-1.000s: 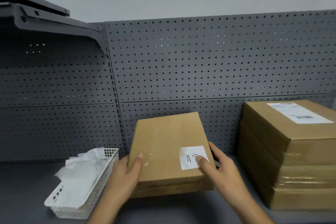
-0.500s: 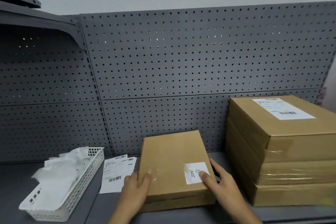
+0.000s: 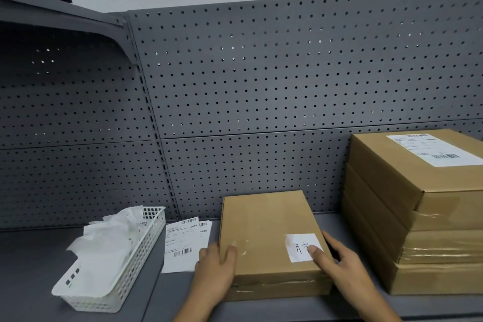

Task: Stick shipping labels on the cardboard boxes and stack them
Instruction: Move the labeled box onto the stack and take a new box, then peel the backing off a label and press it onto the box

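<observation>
Cardboard box (image 3: 266, 227) at shelf (image 3: 274, 307) front edge: left hand (image 3: 214, 270) and right hand (image 3: 341, 266) clasp its near corners, forearms cut off; box lowered since earlier.

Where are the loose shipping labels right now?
The shipping labels lie flat on the grey shelf, lower left of centre in the head view, between the white basket and the cardboard box, beyond the left hand.

The box stack (image 3: 386, 219) walls off frame right and the basket (image 3: 136, 264) blocks lower left; I've open air above the centre box (image 3: 264, 230).
</observation>
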The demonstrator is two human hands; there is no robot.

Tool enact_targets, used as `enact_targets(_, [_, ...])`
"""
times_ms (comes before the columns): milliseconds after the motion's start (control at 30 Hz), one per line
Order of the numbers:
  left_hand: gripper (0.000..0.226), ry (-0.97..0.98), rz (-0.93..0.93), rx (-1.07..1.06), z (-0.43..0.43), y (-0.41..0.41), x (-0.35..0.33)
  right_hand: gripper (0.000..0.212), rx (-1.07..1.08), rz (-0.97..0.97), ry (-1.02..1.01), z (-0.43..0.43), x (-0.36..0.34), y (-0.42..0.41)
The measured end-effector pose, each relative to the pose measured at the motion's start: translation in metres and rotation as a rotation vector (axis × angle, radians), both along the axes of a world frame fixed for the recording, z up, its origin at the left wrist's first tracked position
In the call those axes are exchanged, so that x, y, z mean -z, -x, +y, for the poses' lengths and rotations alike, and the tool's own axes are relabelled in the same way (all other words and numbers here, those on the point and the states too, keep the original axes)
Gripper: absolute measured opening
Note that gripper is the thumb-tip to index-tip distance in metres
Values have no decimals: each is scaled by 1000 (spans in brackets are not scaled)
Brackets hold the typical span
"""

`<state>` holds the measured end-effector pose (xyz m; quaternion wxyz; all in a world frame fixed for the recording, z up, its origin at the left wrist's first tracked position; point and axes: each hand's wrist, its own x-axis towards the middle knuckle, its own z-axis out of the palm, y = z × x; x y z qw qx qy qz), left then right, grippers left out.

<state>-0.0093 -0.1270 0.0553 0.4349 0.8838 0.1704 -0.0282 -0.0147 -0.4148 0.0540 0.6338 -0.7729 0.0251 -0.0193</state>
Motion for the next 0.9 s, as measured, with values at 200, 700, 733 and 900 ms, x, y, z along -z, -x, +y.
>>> enact_targets(200, [37,159,-26,90,18,3,-8,64,-3,-27,265,-1,-11,2])
enact_targets(700, [58,-461,-158,283,119,-11,33,33,-226,-360,883,110,-40,-16])
enact_targets(733, [58,-465,-166,289,122,-11,36,31,-225,-365,895,113,-37,-17])
enact_targets(900, [47,-601,-234,309,131,-9,47,38,-180,-419,880,113,-18,-18])
